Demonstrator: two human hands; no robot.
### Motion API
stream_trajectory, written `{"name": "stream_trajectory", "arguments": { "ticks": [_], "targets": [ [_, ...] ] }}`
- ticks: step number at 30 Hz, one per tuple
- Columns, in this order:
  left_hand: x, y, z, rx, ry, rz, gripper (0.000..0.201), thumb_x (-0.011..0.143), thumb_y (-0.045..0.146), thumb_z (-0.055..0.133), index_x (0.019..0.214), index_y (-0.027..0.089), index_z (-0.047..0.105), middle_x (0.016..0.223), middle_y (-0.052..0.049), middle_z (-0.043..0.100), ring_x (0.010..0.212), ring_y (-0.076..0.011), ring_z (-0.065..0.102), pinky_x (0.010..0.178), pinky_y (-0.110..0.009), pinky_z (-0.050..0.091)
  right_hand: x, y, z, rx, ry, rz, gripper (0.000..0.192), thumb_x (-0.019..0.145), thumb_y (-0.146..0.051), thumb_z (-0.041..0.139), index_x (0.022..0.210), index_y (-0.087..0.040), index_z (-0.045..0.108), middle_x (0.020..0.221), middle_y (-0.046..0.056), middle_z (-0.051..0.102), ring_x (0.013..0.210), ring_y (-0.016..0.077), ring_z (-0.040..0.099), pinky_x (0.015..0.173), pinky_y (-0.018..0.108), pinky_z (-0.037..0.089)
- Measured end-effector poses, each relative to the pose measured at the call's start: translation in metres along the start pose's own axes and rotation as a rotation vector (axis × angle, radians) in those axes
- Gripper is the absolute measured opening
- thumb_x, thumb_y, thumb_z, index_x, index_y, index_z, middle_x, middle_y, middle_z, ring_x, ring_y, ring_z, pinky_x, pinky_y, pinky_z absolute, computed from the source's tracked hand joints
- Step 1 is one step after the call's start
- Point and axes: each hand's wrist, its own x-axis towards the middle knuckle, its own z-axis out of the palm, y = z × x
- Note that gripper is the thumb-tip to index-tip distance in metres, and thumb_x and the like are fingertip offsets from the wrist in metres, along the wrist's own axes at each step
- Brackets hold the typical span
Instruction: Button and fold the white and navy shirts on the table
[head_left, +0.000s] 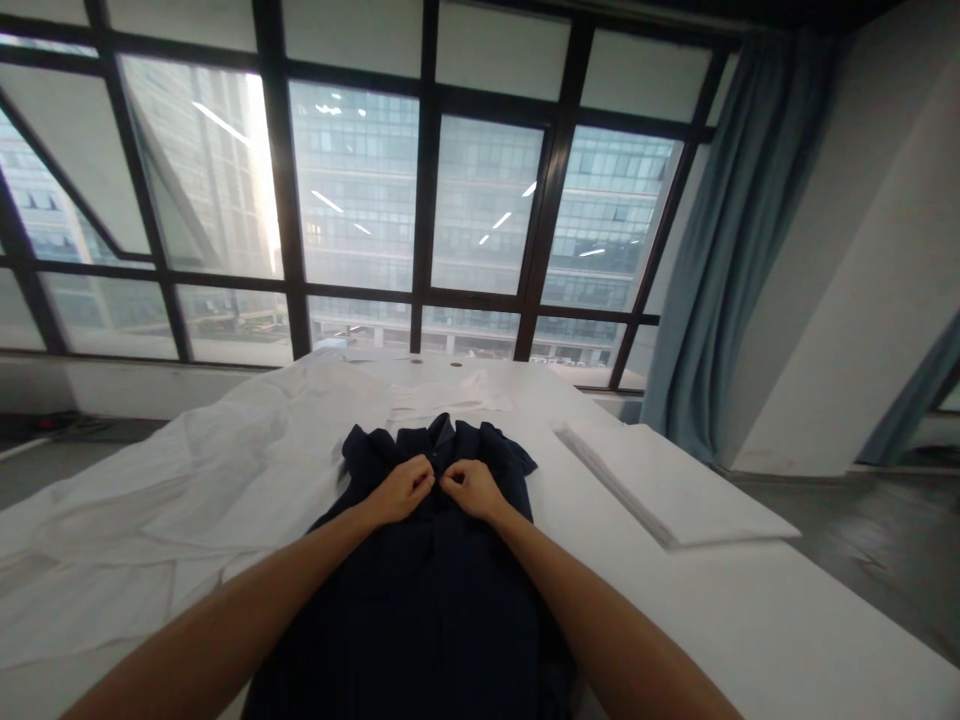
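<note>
1. We stand at a white table (750, 620) running towards a wall of windows (352, 190) in dark frames; one pane at the left is tilted open. Light streaks show on the glass, and a many-windowed building (615, 210) rises outside.
2. Right side of the room: a blue-grey curtain (735, 240) in long folds, a pale pillar (840, 300), a grey floor (862, 520).
3. The dark navy garment (480, 620) lies in front of us on the table, collar end towards the windows, its upper edge bunched in soft ruffles.
4. Our left hand (409, 487) has a closed grip, thumb and curled fingers pinching the garment's front below the collar.
5. Our right hand (472, 487) mirrors it just beside, grip likewise closed on the front.
6. Thin, wrinkled white fabric (225, 460) spreads over the left side; a smaller white piece (450, 395) lies beyond the collar.
7. At right, a flat white folded stack (675, 490), straight-edged, sits apart from the garment.
</note>
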Motion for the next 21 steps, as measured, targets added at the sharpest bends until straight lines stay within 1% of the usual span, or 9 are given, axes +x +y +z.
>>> {"name": "stream_trajectory", "arguments": {
  "ticks": [6,11,12,15,16,17,19,20,21],
  "targets": [
    [-0.002,0.018,0.004,0.014,-0.028,0.060,0.022,0.089,0.027,0.038,0.074,0.019,0.051,0.078,-0.002,0.053,0.072,-0.0139,0.050,0.069,-0.026,0.041,0.002,0.005,-0.001,-0.135,-0.057,0.095,0.016,0.074,-0.016,0.057,0.070,-0.016,0.072,0.070,0.003,0.070,0.065,0.0138,0.058,0.057,0.022,0.038],
    [-0.004,0.024,-0.010,0.198,0.049,-0.121,0.019,0.085,0.026,0.045,0.072,0.018,0.056,0.072,-0.001,0.057,0.067,-0.0146,0.052,0.063,-0.026,0.039,0.002,0.007,-0.012,-0.067,0.039,0.159,0.017,0.073,-0.019,0.057,0.067,-0.015,0.072,0.065,0.003,0.067,0.061,0.0135,0.058,0.055,0.022,0.039],
    [-0.003,0.022,-0.017,0.268,0.052,-0.163,0.021,0.085,0.027,0.045,0.070,0.018,0.057,0.071,-0.002,0.058,0.066,-0.0151,0.053,0.064,-0.027,0.038,0.002,0.008,-0.017,-0.062,-0.025,0.176,0.016,0.072,-0.020,0.058,0.064,-0.015,0.071,0.062,0.002,0.066,0.058,0.0133,0.057,0.054,0.022,0.038],
    [0.000,0.014,-0.041,0.485,0.097,-0.278,0.035,0.091,0.036,0.039,0.072,0.018,0.061,0.077,-0.006,0.064,0.077,-0.0194,0.059,0.073,-0.030,0.041,0.005,0.014,-0.043,0.019,-0.420,0.199,0.015,0.071,-0.025,0.062,0.063,-0.016,0.071,0.056,0.001,0.065,0.050,0.0128,0.056,0.050,0.022,0.040],
    [0.000,0.010,-0.048,0.548,0.122,-0.307,0.037,0.092,0.041,0.039,0.079,0.018,0.064,0.086,-0.008,0.066,0.086,-0.0223,0.060,0.079,-0.033,0.041,0.006,0.018,-0.053,0.025,-0.452,0.206,0.016,0.073,-0.027,0.062,0.068,-0.016,0.073,0.060,0.002,0.067,0.050,0.0134,0.057,0.052,0.023,0.042],
    [0.000,0.005,-0.055,0.595,0.132,-0.334,0.037,0.090,0.046,0.042,0.090,0.019,0.066,0.098,-0.010,0.067,0.097,-0.0256,0.059,0.085,-0.036,0.041,0.006,0.024,-0.063,-0.008,-0.387,0.208,0.019,0.075,-0.028,0.060,0.077,-0.016,0.075,0.069,0.004,0.070,0.055,0.0146,0.061,0.056,0.024,0.045],
    [-0.002,-0.004,-0.062,0.618,0.065,-0.378,0.044,0.082,0.050,0.055,0.115,0.021,0.062,0.122,-0.013,0.062,0.114,-0.0312,0.053,0.093,-0.042,0.039,0.005,0.037,-0.079,-0.185,-0.109,0.208,0.032,0.077,-0.027,0.059,0.104,-0.016,0.072,0.100,0.009,0.072,0.078,0.0188,0.067,0.072,0.028,0.049],
    [-0.002,-0.007,-0.063,0.599,0.002,-0.394,0.053,0.078,0.048,0.061,0.123,0.022,0.057,0.128,-0.014,0.059,0.118,-0.0328,0.051,0.095,-0.044,0.038,0.004,0.044,-0.084,-0.284,-0.008,0.208,0.043,0.075,-0.025,0.061,0.117,-0.017,0.066,0.117,0.012,0.067,0.093,0.0211,0.066,0.081,0.030,0.049],
    [-0.003,-0.008,-0.064,0.565,-0.062,-0.405,0.059,0.074,0.045,0.065,0.127,0.022,0.055,0.131,-0.014,0.057,0.118,-0.0332,0.052,0.096,-0.044,0.039,0.003,0.051,-0.088,-0.365,0.023,0.213,0.056,0.073,-0.023,0.064,0.128,-0.017,0.059,0.129,0.013,0.060,0.107,0.0230,0.062,0.090,0.032,0.046]
  ]
}}
